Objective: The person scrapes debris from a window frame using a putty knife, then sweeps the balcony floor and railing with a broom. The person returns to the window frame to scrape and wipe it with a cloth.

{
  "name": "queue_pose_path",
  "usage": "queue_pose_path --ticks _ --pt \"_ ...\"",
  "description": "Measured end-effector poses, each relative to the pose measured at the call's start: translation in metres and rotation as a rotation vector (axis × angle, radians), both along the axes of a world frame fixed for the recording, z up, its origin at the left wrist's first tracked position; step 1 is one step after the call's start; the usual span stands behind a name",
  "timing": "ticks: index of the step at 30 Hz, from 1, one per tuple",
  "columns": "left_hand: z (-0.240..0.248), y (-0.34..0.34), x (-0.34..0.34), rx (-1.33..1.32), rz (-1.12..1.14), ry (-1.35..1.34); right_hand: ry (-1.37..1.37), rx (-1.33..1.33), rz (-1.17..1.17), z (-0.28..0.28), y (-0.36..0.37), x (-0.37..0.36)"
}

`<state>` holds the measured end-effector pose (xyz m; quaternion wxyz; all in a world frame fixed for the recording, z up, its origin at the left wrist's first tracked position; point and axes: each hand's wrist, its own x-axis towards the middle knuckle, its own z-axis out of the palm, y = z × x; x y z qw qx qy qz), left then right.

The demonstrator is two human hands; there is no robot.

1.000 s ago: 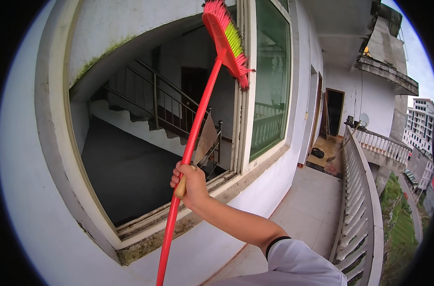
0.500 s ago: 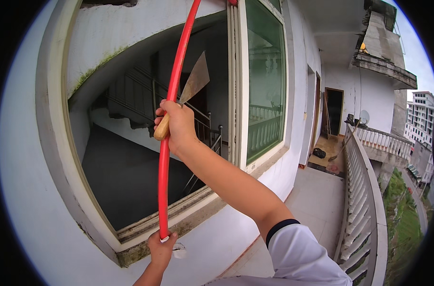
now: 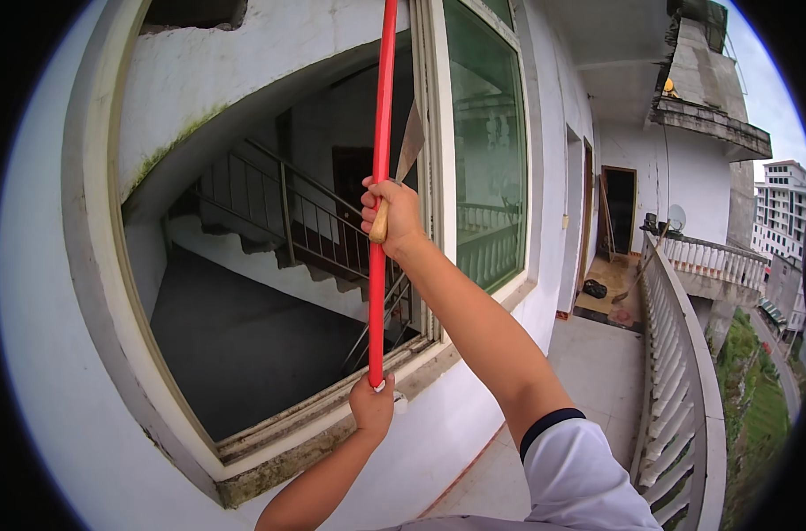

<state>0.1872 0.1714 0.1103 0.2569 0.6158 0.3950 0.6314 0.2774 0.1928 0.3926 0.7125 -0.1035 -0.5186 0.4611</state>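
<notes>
Soft overcast daylight leaves the stairwell dim.

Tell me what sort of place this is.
Probably an upper-floor balcony: a white balustrade runs along it, a road lies below, and a window opens onto a staircase.

smooth glossy pole, smooth wooden handle, dull metal blade

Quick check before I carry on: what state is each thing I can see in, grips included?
Right grip: closed around red pole and wooden-handled scraper
Left grip: closed on the pole's lower end
Red pole: near upright, top out of frame
Scraper: blade up, tilted
Window: open on the left, glazed on the right
Sill: stained, weathered
Far doorway: open, dark inside
</notes>
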Motion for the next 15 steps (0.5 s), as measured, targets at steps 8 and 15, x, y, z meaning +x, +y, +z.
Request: queue_pose_path --ticks 8,15 --pt "-0.01 0.021 0.02 -0.136 -0.141 0.03 0.007 -0.045 -0.211 -0.016 0.031 0.021" --pt "-0.085 -0.028 -0.035 -0.233 -0.105 0.13 0.053 -0.17 -0.124 -0.094 0.001 -0.019"
